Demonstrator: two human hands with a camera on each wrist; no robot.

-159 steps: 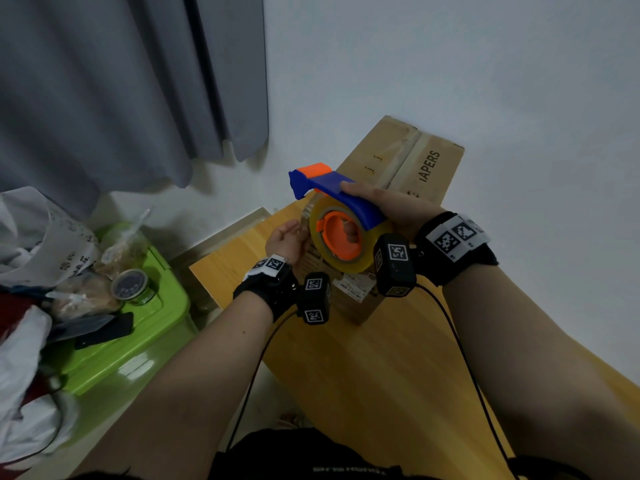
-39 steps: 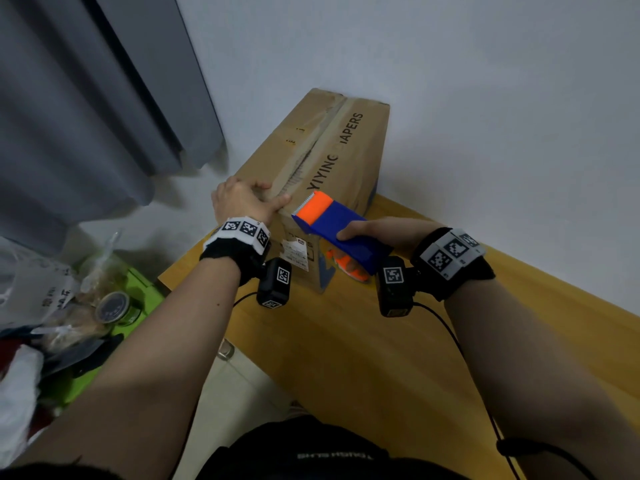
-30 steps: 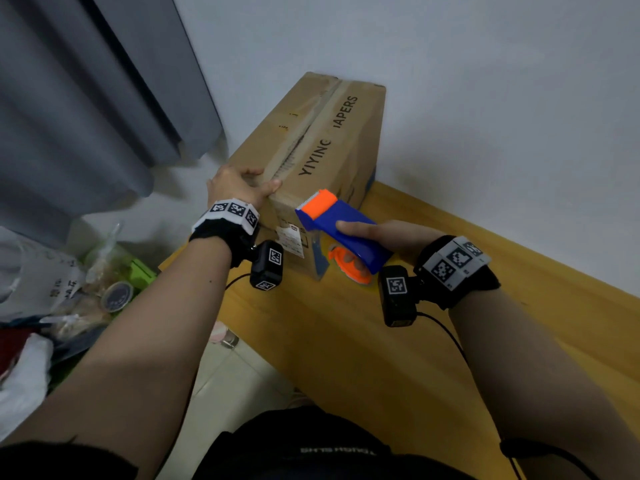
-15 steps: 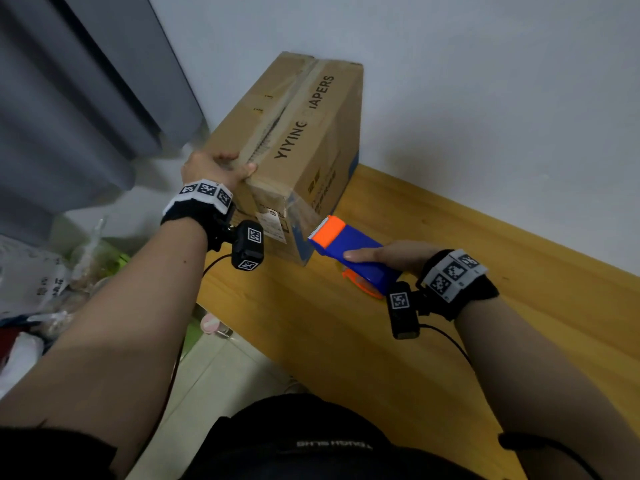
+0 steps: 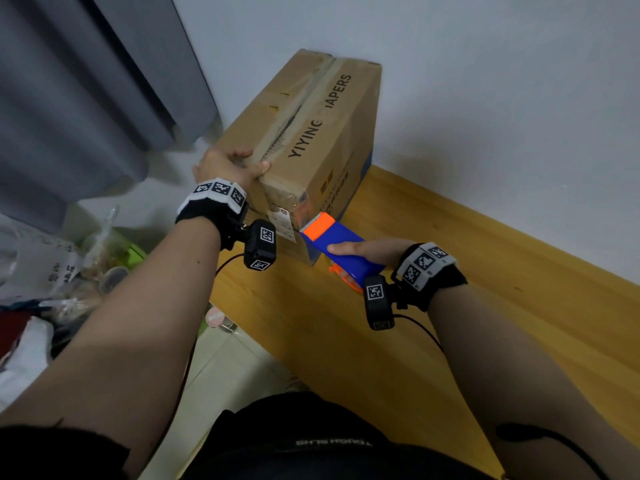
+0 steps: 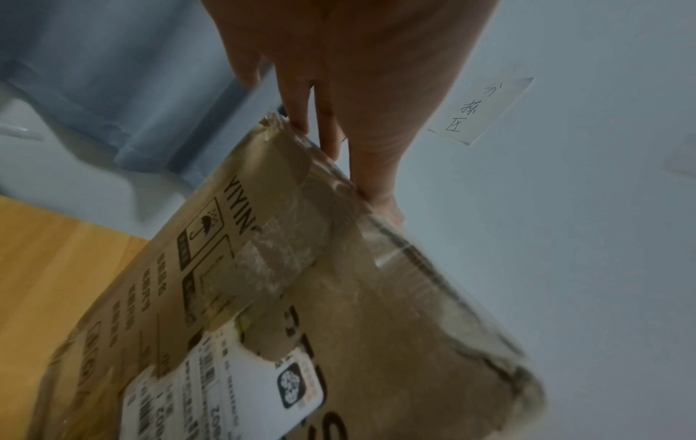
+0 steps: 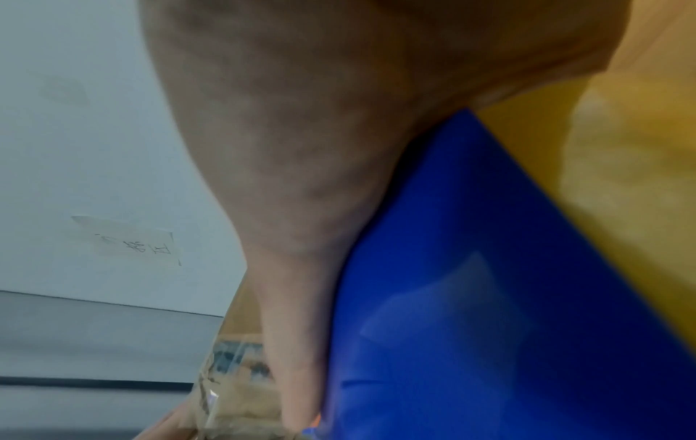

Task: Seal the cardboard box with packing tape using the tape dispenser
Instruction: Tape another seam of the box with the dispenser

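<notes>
A brown cardboard box (image 5: 322,143) printed "YIYING DIAPERS" stands on a wooden table (image 5: 450,306) against the wall. My left hand (image 5: 225,164) presses on its near top edge beside the centre seam. In the left wrist view the fingers (image 6: 320,119) lie straight over the taped edge of the box (image 6: 339,297). My right hand (image 5: 374,249) grips a blue and orange tape dispenser (image 5: 341,244). Its orange toothed nose sits against the box's near end face, low down. Clear tape (image 5: 302,206) runs from the box to the nose. The right wrist view shows only my hand (image 7: 301,148) on the blue body (image 7: 489,297).
A grey curtain (image 5: 86,98) hangs at the left. Below it stands a green bin (image 5: 135,252) with bags and jars (image 5: 52,289) around it. A paper note (image 6: 482,110) is stuck on the white wall. The table's left edge drops to a tiled floor (image 5: 221,362).
My left hand left the tape roll and now presses the box's top edge. Over the last second my right hand drew the dispenser from the top edge down the near end face.
</notes>
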